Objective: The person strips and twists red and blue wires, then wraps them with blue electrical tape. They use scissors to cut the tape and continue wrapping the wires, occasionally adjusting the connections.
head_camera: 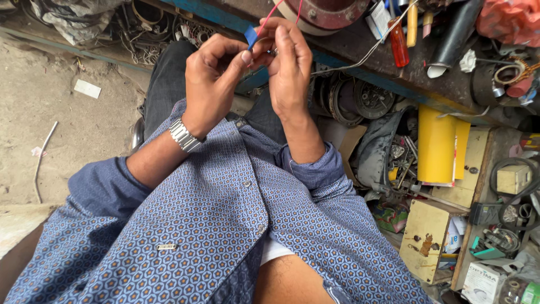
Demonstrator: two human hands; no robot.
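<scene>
From the head camera, both hands meet in front of the chest, above the edge of a cluttered bench [360,42]. The left hand [216,76] has its thumb and forefinger pinched together on a small piece of blue tape [251,36], which sits at the end of a thin red wire [267,18]. The right hand [289,65] is curled shut beside it, fingertips touching the same wire just right of the tape; what else it grips I cannot tell. The wire runs up and away toward a rusty round flange [326,12] on the bench. A metal wristwatch [184,135] circles the left wrist. Further right on the bench lies a red-handled screwdriver [399,45]. Below the bench, a yellow roll [436,143] stands among scrap parts. Sandy floor [62,124] lies to the left.
</scene>
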